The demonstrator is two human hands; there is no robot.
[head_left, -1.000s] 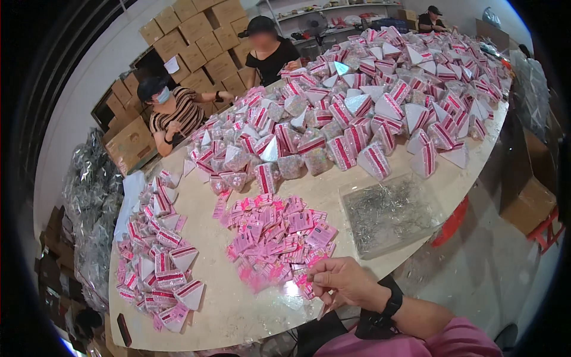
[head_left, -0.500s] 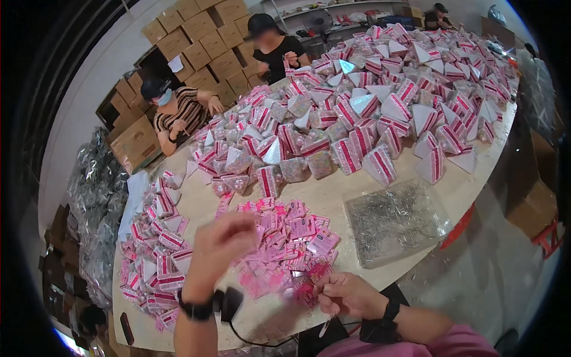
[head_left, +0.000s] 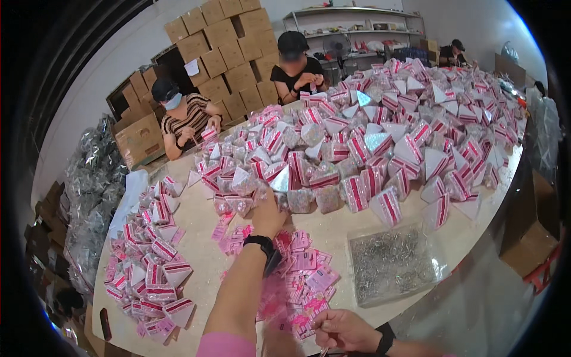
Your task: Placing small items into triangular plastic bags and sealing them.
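My left hand (head_left: 269,215) reaches across the table to the near edge of a big heap of glittery, cake-slice-shaped pieces (head_left: 355,193), striped pink and white. Its fingers are among those pieces and mostly hidden, so their grip does not show. Below that arm lies a spread of small pink printed cards (head_left: 306,260), partly covered by the forearm. At the near edge of the cards my right hand (head_left: 345,330) is closed, thumb against fingers. Something thin seems to hang below it, too small to make out.
A clear shallow box (head_left: 395,265) of thin silver metal bits stands at the right. A smaller heap of slices (head_left: 160,271) lies left. Several people sit across the table (head_left: 208,262), and stacked cartons (head_left: 232,56) stand behind. A small dark object (head_left: 105,324) lies near left.
My left hand has moved from above the cards forward to the big heap's edge. My right hand remains near the cards, still closed. The view has tilted upward, so everything sits lower.
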